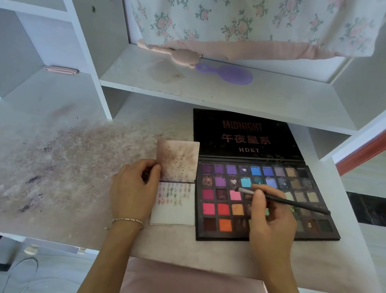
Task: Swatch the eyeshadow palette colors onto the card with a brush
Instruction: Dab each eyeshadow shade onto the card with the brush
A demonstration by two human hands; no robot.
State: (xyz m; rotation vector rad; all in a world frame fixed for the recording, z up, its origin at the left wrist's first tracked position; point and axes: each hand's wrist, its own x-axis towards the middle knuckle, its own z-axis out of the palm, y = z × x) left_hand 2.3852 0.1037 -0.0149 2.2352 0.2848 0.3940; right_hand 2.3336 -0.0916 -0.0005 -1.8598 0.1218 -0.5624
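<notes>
The open eyeshadow palette [226, 210] lies on the desk right of centre, its black lid flat behind it and several rows of coloured pans showing. My right hand [270, 219] grips a thin black brush [299, 203] over the palette, with the bristle tip near the pink and light-blue pans in the middle rows. Left of the palette lies the small white card [174, 211], folded open like a booklet, with rows of faint colour swatches on its lower page. My left hand [134, 192] pinches the stained upper flap at its left edge.
The desk top [57, 169] is smeared with purple-brown powder on the left. A shelf [215, 90] above holds a purple hairbrush [228, 73] and a pink item [172, 53]. A floral curtain [245, 17] hangs behind. A pink cushion [193, 289] is below the desk edge.
</notes>
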